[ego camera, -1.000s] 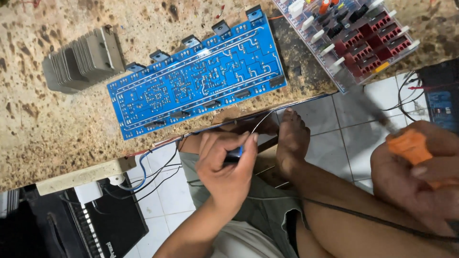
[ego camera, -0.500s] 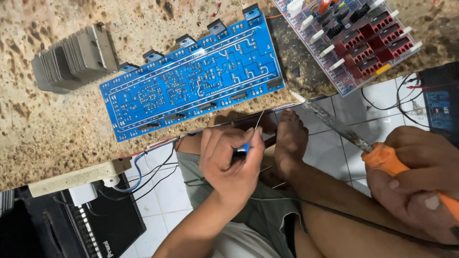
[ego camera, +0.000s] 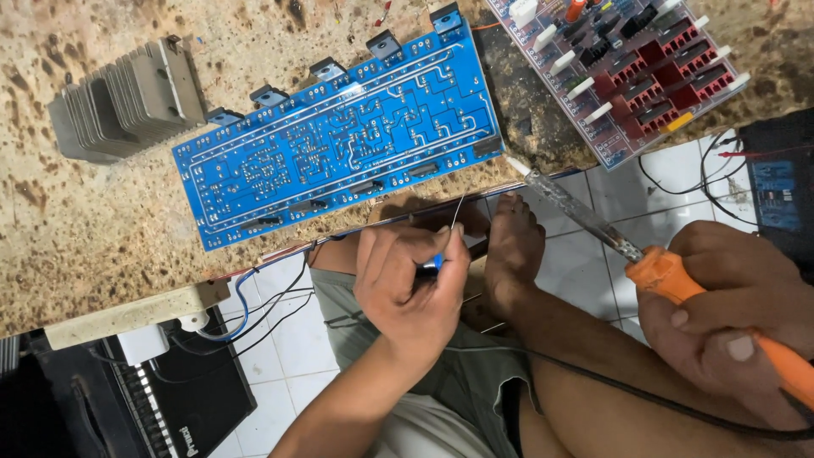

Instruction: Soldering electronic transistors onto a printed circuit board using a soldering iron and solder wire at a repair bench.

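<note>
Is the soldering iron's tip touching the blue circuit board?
Apart. The head view shows the soldering iron tip just off the blue circuit board's right edge, with dark countertop showing between them.

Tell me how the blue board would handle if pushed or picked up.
The blue board lies flat on the stone counter, so it would likely slide, not tip. It looks thin and rigid, probably light. The black parts along its far edge could snag or bend; lift by the edges.

Single head-worn view, looking steeply down, close over stone bench [ego camera: 102, 246], probably slightly tilted
</note>
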